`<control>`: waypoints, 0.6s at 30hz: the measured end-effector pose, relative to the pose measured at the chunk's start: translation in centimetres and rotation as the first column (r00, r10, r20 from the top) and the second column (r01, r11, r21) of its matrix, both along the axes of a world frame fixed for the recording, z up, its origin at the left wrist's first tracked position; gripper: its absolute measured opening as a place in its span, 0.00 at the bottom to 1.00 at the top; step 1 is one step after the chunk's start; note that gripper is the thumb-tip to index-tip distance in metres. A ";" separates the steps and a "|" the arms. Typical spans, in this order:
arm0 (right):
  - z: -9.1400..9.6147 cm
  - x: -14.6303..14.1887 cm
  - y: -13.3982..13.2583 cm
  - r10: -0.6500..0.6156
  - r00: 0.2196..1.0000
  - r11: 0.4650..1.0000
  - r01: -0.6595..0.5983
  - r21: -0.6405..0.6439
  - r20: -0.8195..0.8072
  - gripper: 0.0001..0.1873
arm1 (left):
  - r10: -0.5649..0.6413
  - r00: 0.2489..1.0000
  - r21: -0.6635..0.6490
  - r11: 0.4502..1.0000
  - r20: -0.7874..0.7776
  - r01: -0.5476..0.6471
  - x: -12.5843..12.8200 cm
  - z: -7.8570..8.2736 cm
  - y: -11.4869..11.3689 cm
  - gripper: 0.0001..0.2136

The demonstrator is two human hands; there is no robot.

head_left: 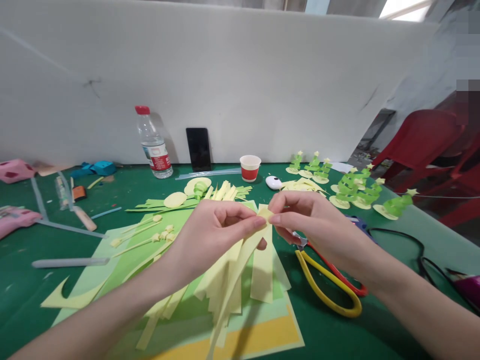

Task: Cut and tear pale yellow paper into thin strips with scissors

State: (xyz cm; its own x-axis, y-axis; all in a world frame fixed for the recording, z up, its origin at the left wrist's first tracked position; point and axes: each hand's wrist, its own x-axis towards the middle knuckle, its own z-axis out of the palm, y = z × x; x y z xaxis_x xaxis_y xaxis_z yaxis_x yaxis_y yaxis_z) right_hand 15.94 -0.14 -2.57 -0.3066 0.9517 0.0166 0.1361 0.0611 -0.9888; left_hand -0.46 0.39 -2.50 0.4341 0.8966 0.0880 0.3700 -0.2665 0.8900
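Note:
Both hands meet above the paper sheets, pinching the end of a long pale-yellow paper strip point(238, 270). My left hand point(221, 232) has thumb and fingers closed on it. From the other side, the fingertips of my right hand point(305, 212) press on the same end, where the paper looks folded. The strip's tail hangs down toward me. Beneath lie more pale-yellow strips point(262, 275) on a green sheet point(150, 267). Scissors point(330, 295) with yellow and red handles rest under my right wrist, their blades partly hidden.
Green paper spirals point(348, 185) with stars on round bases stand at the back right. A water bottle point(155, 150), a phone point(198, 149) and a paper cup point(250, 167) stand along the white panel point(225, 75). Pink glue guns point(17, 222) and glue sticks lie left. A black cable point(408, 235) runs right.

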 end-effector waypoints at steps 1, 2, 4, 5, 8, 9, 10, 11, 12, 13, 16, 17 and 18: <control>0.0 0.0 0.0 0.010 1.000 1.000 -0.010 0.000 0.018 0.06 | -0.005 1.000 -0.003 1.000 -0.002 0.005 0.0 0.1 0.0 0.11; 0.0 0.0 0.1 0.020 0.999 1.000 -0.020 0.001 0.036 0.07 | -0.008 1.000 -0.009 1.000 -0.006 0.008 0.0 0.2 0.0 0.11; 0.1 0.1 0.2 0.034 0.997 0.999 -0.034 0.006 0.065 0.07 | -0.019 1.000 -0.031 0.999 -0.015 0.019 -0.1 0.3 0.1 0.11; 0.1 0.1 0.3 0.030 0.997 0.999 -0.031 0.009 0.074 0.07 | -0.029 0.999 -0.045 0.999 -0.021 0.028 -0.1 0.3 0.1 0.11; 0.0 0.2 0.5 0.016 0.997 1.000 -0.018 0.021 0.082 0.07 | -0.065 0.998 -0.086 0.994 -0.022 0.063 -0.2 0.2 0.2 0.10; 0.0 0.2 0.6 0.011 0.997 1.000 -0.012 0.023 0.075 0.07 | -0.074 0.997 -0.098 0.993 -0.016 0.072 -0.1 0.1 0.3 0.10; -0.1 0.3 0.7 0.006 0.998 1.000 -0.008 0.024 0.060 0.07 | -0.074 0.997 -0.109 0.991 -0.014 0.072 -0.1 0.0 0.4 0.09; -0.2 0.4 0.9 -0.002 0.999 1.000 0.001 0.027 0.042 0.07 | -0.065 0.998 -0.120 0.991 -0.015 0.063 -0.1 -0.1 0.5 0.10; -0.2 0.5 1.0 -0.020 0.999 0.999 0.019 0.032 0.025 0.07 | -0.047 0.999 -0.130 0.991 -0.022 0.044 -0.1 -0.2 0.6 0.10; -0.2 0.7 1.1 -0.041 0.999 0.998 0.041 0.039 0.012 0.07 | -0.025 0.999 -0.136 0.990 -0.028 0.021 0.0 -0.3 0.8 0.10; -0.3 1.2 1.6 -0.070 0.997 0.996 0.068 0.060 0.025 0.07 | 0.011 1.000 -0.128 0.992 -0.016 -0.013 0.0 -0.7 1.1 0.09; -0.2 1.4 1.7 -0.059 0.997 0.996 0.056 0.065 0.045 0.07 | 0.005 1.000 -0.125 0.992 -0.001 -0.006 -0.1 -0.8 1.2 0.09; -0.2 1.5 1.8 -0.041 0.997 0.997 0.037 0.069 0.066 0.07 | -0.007 1.000 -0.124 0.992 0.012 0.009 -0.1 -0.9 1.3 0.09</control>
